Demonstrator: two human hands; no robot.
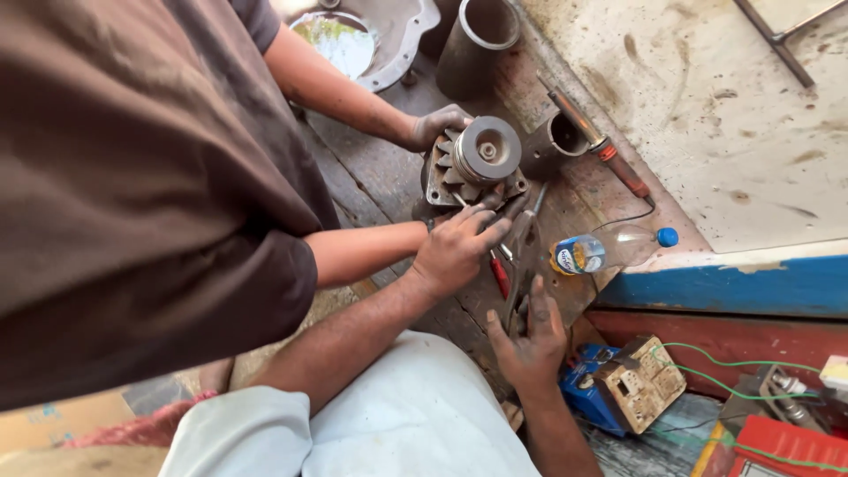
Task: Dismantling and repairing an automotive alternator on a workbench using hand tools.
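While it stands pulley-up on the worn wooden bench (389, 177), the grey, finned metal alternator (484, 152) looks heavy, rigid and greasy, best gripped by its housing rather than the smooth pulley. A co-worker's hand (437, 124) steadies its far side. At its near edge, the left hand (455, 252) curls its fingers against the housing. Just beside, the right hand (530, 331) is closed round the long grey steel pliers (526, 252).
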